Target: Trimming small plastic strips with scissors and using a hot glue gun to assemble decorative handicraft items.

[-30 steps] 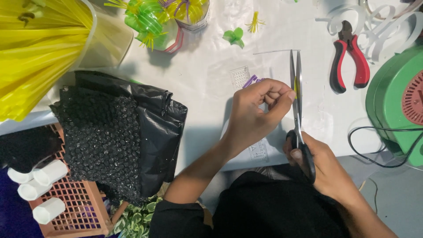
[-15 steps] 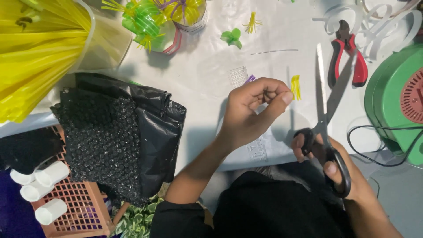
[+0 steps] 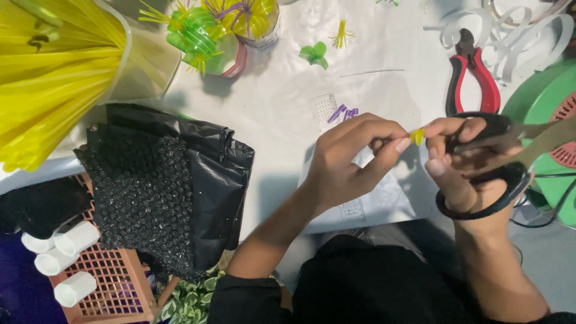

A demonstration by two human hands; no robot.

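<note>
Both hands meet over the front edge of the white table [image 3: 288, 114]. The left hand [image 3: 348, 159] pinches a small yellow plastic piece [image 3: 417, 136] between thumb and forefinger; its fingers are closed together on this piece. The right hand [image 3: 462, 165] touches the same yellow piece with its fingertips, and at the same time it carries the black-handled scissors [image 3: 510, 156], with fingers passed through the loops. The blades of the scissors point to the right and look blurred, so I cannot tell if they are open or closed. The yellow piece is in the air, between the two hands, just above a white paper sheet [image 3: 384, 198] that lies on the table.

Near the left hand, on the table, lie some small purple plastic strips [image 3: 343, 112]. Behind the right hand lie red-handled pliers [image 3: 472, 81], and at the right edge stands a green round machine [image 3: 543, 114]. Farther away there are a small green plastic flower [image 3: 315, 54], a big bundle of yellow plastic straws [image 3: 48, 78], and a black bubble-wrap bag [image 3: 162, 186]. At the lower left, white plastic tubes [image 3: 60, 252] lie on an orange mesh basket [image 3: 108, 282].
</note>
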